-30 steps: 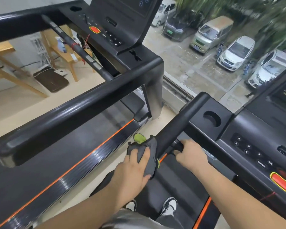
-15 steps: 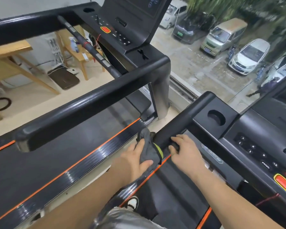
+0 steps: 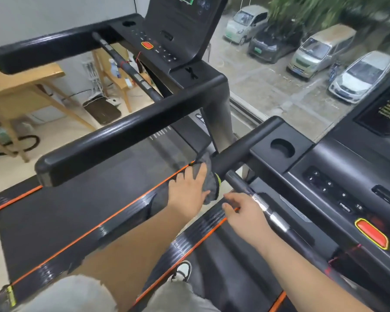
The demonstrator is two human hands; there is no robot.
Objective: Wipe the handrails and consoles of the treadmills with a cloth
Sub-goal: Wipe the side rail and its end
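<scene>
**A:** Where is the cloth?

**B:** The grey cloth [image 3: 212,183] is bunched round the near end of the handrail [image 3: 239,152] on the right-hand treadmill. The left hand [image 3: 185,192] presses it there, with the fingers straight, close together and flat over the fabric.

**A:** And the other hand?

**B:** The right hand [image 3: 245,212] hovers just beside the thin grip bar [image 3: 277,221]. Its fingers are loosely bent, a little spread and pinching nothing. I cannot tell whether a fingertip touches the bar.

**A:** How far along is the job?

**B:** Early or midway, I'd judge. Only this one rail end is under the cloth. The rail's far stretch, the grip bar and the console [image 3: 338,190] to the right have no cloth on them, and no surface shows a wet streak to prove it is done.

**A:** And the left-hand machine?

**B:** Its long handrail [image 3: 126,134] and far console [image 3: 164,46] are well apart from both hands. Nothing shows whether they are clean, so I'd count them as possibly left.
</scene>
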